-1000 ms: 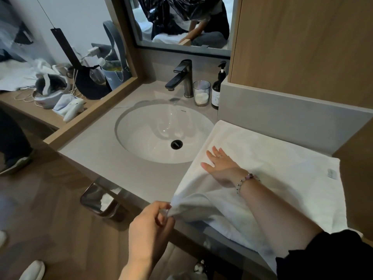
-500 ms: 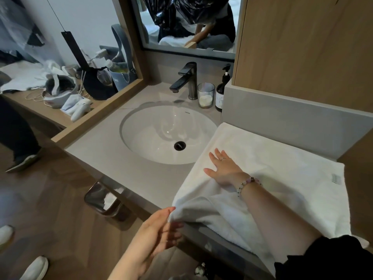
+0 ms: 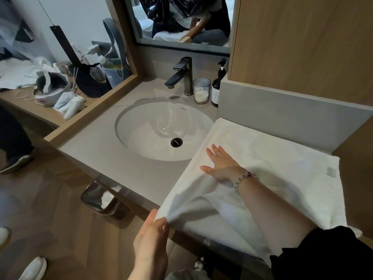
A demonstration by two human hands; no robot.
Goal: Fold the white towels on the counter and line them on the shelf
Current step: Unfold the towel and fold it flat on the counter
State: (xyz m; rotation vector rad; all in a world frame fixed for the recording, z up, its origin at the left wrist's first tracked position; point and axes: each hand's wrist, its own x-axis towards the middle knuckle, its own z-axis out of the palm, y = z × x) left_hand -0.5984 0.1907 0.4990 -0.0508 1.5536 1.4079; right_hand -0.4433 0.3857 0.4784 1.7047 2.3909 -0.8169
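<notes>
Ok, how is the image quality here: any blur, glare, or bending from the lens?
Head view: the wide-angle lens makes the mirror frame verticals lean; the towel is washed out, its texture mostly lost; soft glare spots in the sink; the clutter at far left looks soft.

A mirror (image 3: 181, 21) hangs over the sink (image 3: 141, 128) beside wooden panelling (image 3: 302, 47).

No legible text or labels.

A white sink basin (image 3: 145, 126) with a black drain (image 3: 176, 142) lies below a dark faucet (image 3: 180, 76); a glass tumbler (image 3: 201, 90) and a dark pump bottle (image 3: 219, 85) stand just beside the faucet; a mirror (image 3: 181, 19) hangs above; a metal waste bin (image 3: 96, 199) stands on the wood floor (image 3: 50, 199).
</notes>
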